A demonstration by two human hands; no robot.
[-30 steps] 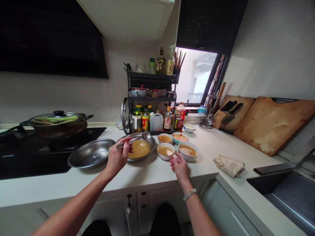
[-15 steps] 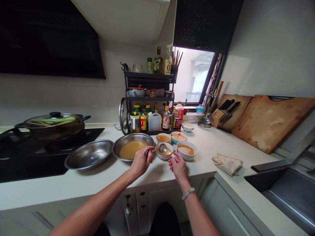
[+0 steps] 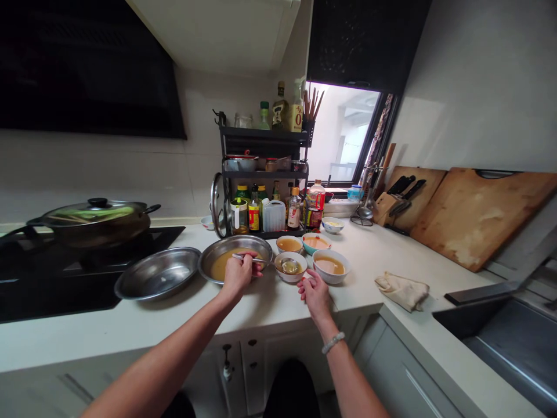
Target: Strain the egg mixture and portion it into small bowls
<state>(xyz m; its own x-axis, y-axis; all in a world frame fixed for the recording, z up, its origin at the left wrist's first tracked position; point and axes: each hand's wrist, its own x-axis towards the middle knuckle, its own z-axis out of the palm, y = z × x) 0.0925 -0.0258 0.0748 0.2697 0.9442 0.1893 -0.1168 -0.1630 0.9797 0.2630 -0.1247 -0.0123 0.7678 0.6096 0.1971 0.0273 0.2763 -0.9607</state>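
My left hand (image 3: 238, 276) is closed round the handle of a metal ladle (image 3: 278, 263). The ladle's cup sits over the near-left small white bowl (image 3: 290, 273), which holds yellow-brown liquid. Just left of it stands a steel basin (image 3: 213, 254) with more of the same liquid. My right hand (image 3: 314, 295) rests on the counter with its fingers curled, touching the base of that small bowl and close to a second white bowl (image 3: 331, 267). Two more filled bowls, one white (image 3: 289, 244) and one teal (image 3: 317, 243), stand behind them.
An empty steel basin (image 3: 157, 273) lies left of the filled one. A lidded wok (image 3: 93, 220) sits on the black hob. A rack of bottles (image 3: 265, 180) stands at the back. A folded cloth (image 3: 401, 290), cutting boards (image 3: 474, 216), a knife block (image 3: 389, 206) and a sink (image 3: 509, 342) are on the right.
My left hand carried the ladle from the steel basin rightward to the near-left small bowl, then drew back a little while the cup stays over the bowl. My right hand barely moved.
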